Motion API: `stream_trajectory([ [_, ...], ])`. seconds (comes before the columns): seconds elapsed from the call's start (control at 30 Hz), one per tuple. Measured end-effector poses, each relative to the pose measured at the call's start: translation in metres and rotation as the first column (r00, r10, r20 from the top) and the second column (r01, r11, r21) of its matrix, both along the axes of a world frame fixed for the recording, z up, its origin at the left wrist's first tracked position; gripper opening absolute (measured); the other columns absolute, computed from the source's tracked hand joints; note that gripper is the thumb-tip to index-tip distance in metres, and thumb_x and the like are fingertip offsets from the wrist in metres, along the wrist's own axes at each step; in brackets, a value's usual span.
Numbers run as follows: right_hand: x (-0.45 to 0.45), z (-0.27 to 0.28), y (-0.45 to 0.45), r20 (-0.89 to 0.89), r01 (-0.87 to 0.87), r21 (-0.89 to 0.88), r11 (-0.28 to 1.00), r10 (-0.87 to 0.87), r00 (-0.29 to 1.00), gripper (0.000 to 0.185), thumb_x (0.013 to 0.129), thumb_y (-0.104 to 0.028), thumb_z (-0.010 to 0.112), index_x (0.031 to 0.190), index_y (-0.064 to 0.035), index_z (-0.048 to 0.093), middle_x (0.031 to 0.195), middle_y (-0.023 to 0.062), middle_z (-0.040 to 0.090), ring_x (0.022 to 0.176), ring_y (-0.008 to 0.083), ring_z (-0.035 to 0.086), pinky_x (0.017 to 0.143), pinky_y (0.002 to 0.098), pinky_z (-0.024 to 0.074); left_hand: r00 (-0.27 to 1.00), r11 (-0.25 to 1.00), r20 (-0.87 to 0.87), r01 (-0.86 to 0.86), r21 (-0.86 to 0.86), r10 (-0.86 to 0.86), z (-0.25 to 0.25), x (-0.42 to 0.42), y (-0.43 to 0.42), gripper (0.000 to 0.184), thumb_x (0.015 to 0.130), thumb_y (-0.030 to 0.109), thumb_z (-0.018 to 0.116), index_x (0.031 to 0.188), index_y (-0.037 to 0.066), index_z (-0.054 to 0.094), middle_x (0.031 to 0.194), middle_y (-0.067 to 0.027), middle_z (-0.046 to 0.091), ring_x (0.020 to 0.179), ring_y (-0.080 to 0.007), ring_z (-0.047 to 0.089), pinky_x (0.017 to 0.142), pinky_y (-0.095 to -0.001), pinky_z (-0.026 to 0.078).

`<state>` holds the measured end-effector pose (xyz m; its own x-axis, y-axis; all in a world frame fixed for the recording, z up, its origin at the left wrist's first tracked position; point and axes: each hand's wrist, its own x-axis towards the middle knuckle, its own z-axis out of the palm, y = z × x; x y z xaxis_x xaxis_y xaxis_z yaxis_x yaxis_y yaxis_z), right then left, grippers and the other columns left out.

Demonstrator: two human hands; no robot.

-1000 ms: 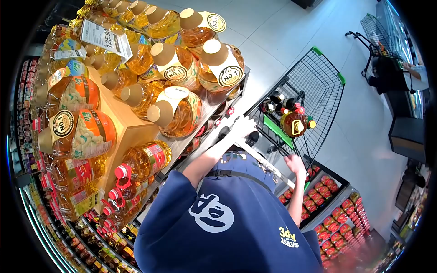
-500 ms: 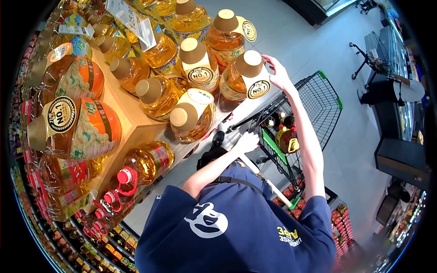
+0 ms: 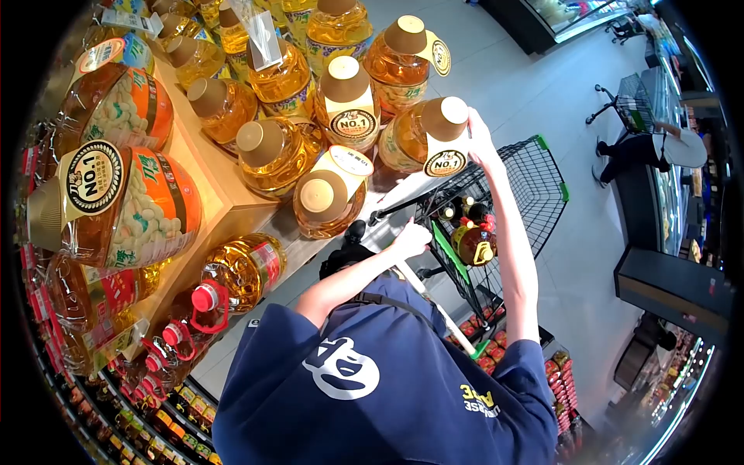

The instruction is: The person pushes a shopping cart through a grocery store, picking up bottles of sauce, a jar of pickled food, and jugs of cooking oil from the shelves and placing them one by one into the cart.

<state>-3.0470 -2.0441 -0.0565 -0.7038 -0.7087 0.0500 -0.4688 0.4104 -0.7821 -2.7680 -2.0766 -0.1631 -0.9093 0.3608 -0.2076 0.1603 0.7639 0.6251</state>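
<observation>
My right hand (image 3: 483, 141) is at the right side of a cooking oil bottle (image 3: 403, 141) with a gold cap and a "NO.1" neck tag. Its fingers close in against the cap and tag, partly hidden behind them. The bottle stands at the shelf's edge, leaning in this view. Below it, my left hand (image 3: 411, 239) is curled into a loose fist with the thumb up, and nothing shows in it. That hand is close to the white handle bar (image 3: 438, 306) of a shopping cart (image 3: 535, 194). Bottles (image 3: 473, 244) lie inside the cart.
More gold-capped oil bottles (image 3: 346, 101) crowd the wooden display (image 3: 221, 186). Red-capped oil bottles (image 3: 240, 271) stand lower at left. Another person (image 3: 683, 147) is by a second cart (image 3: 632, 108) on the right. Stacked red packages (image 3: 562, 384) are beyond my right arm.
My right fingers, earlier spread beside the cap, now sit closer against it. My left thumb has lifted. The whole view has shifted slightly, and the distant person's legs have changed position.
</observation>
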Motion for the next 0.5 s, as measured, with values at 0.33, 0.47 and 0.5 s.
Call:
stream_trajectory([
  [0.33, 0.044, -0.005, 0.014, -0.094, 0.308, 0.116, 0.944, -0.298, 0.95, 0.03, 0.079, -0.015, 0.055, 0.103, -0.0003, 0.044, 0.097, 0.0215, 0.044, 0.095, 0.0395, 0.046, 0.085, 0.0429, 0.039, 0.999, 1.0, -0.05, 0.021, -0.005, -0.021, -0.014, 0.0, 0.001, 0.025, 0.072, 0.034, 0.069, 0.072, 0.009, 0.064, 0.071, -0.0086, 0.063, 0.072, -0.0279, 0.064, 0.083, -0.053, 0.044],
  [0.47, 0.063, -0.008, 0.019, -0.151, 0.403, 0.191, 0.895, -0.379, 0.913, 0.035, 0.067, -0.003, 0.048, 0.101, 0.0003, 0.044, 0.095, 0.0223, 0.044, 0.093, 0.0409, 0.045, 0.083, 0.0458, 0.0389, 0.995, 0.999, -0.096, 0.034, 0.042, -0.029, -0.022, 0.002, 0.001, 0.029, 0.072, 0.036, 0.07, 0.072, 0.008, 0.061, 0.071, -0.0081, 0.063, 0.068, -0.0276, 0.063, 0.067, -0.0436, 0.046],
  [0.5, 0.07, -0.005, 0.019, -0.169, 0.423, 0.184, 0.887, -0.396, 0.903, 0.035, 0.067, -0.004, 0.05, 0.101, 0.0003, 0.044, 0.094, 0.0223, 0.044, 0.092, 0.0408, 0.045, 0.083, 0.046, 0.0389, 0.994, 0.998, -0.104, 0.031, 0.059, -0.024, -0.022, 0.002, 0.001, 0.03, 0.072, 0.036, 0.07, 0.072, 0.008, 0.06, 0.07, -0.008, 0.062, 0.069, -0.0272, 0.063, 0.066, -0.0426, 0.047],
])
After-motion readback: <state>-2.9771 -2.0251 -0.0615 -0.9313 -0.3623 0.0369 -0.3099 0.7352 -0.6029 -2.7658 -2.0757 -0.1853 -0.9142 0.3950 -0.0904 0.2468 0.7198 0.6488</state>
